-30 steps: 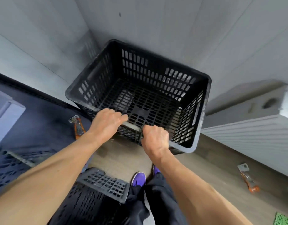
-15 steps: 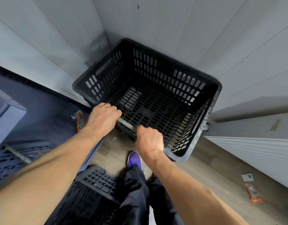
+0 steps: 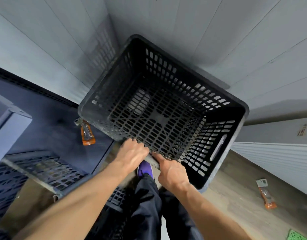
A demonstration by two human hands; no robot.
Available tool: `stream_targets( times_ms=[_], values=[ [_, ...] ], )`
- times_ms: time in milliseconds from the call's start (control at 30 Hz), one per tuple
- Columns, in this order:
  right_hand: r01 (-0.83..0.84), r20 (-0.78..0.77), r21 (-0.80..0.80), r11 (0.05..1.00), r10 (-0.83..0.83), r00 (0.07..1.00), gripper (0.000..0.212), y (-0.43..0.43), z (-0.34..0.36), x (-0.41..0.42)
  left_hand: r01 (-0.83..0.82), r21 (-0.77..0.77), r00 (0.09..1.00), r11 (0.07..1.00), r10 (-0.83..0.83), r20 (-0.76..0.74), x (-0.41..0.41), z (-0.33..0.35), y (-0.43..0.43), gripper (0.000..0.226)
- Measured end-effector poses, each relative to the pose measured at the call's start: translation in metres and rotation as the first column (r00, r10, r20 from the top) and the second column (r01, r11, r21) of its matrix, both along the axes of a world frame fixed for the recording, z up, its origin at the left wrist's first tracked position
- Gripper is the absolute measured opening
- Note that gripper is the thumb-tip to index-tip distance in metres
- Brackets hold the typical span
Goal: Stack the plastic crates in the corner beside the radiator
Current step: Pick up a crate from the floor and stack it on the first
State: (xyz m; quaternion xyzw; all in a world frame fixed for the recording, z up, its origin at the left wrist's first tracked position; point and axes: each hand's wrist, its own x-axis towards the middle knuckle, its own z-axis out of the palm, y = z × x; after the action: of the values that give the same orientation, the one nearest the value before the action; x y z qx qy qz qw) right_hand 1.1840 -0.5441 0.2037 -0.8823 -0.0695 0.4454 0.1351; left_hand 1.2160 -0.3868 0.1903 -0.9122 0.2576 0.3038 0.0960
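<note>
black crate (image 3: 159, 116) now deeper into corner vs a sec ago | left hand (image 3: 132, 154) + right hand (image 3: 168, 168) grips clamped on near rim | nearly placed beside radiator (image 3: 277, 158)

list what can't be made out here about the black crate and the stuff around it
- Head view: what the black slotted plastic crate rests on, hidden by its own floor and walls.
- Left hand and right hand fingertips, curled over the near rim.
- Label on the white ribbed radiator: too small.
- Green mesh item: cut off by the corner.
</note>
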Motion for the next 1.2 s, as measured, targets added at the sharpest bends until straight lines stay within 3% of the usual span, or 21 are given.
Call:
stream_targets(
  times_ms=[300,567,967,1200],
  values=[
    [0.099,0.082,0.020,0.995,-0.101,0.992,0.086,0.012,0.009,0.014,0.100,-0.060,0.992,0.993,-0.095,0.079,0.028,-0.002,0.030,0.021],
    [0.051,0.163,0.048,0.998,-0.059,0.985,0.094,0.029,0.011,0.039,0.043,-0.078,0.990,0.996,-0.033,0.137,0.050,0.004,0.049,0.026],
    [0.094,0.118,0.038,0.995,-0.097,0.988,0.087,0.030,-0.004,0.037,-0.016,-0.213,0.993,0.977,0.040,0.109,0.049,-0.014,0.047,0.038],
    [0.085,0.082,0.023,0.996,-0.086,0.993,0.086,0.026,-0.004,0.026,-0.071,-0.209,0.992,0.975,0.091,0.089,0.036,-0.014,0.041,0.038]
  ],
)
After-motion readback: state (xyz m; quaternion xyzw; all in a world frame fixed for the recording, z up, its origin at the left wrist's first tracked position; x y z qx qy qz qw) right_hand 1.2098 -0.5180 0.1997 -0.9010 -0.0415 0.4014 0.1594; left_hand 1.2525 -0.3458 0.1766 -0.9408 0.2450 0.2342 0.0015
